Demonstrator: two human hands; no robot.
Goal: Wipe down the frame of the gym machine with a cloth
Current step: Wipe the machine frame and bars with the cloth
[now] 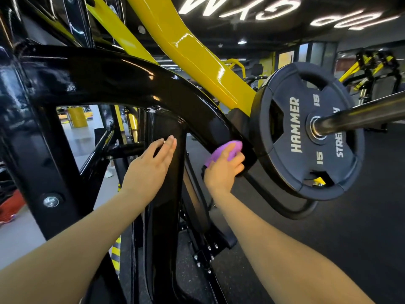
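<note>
From the head camera I see my right hand (pixel 223 170) curled around a purple cloth (pixel 225 149), pressing it against the curved black frame (pixel 135 84) just beside the Hammer Strength weight plate (pixel 306 132). My left hand (pixel 151 161) lies flat, fingers straight and together, against the frame's upright post (pixel 166 194), farther from the plate and holding nothing.
</note>
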